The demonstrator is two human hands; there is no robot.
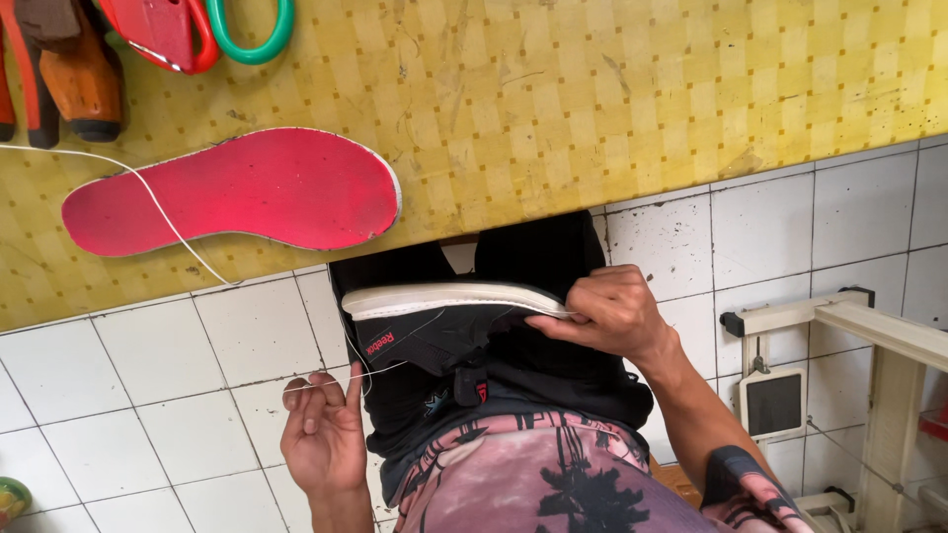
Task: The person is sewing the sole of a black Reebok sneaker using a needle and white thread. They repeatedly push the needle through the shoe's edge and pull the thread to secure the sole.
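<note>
Black shoe [434, 331] with a white sole lies sideways on the person's lap, sole edge up. Nearest, the left hand [324, 434] is curled, pinching a thin white thread [346, 373] that runs to the shoe. The right hand [607, 314] clamps the sole's end. Beyond, on the yellow checked table [612, 99], lies a pink insole [237, 190]; farther back sit red and green handles [212, 30].

A yellow checked table [592, 89] carries a red insole [237, 188] and scissors [197, 30].
</note>
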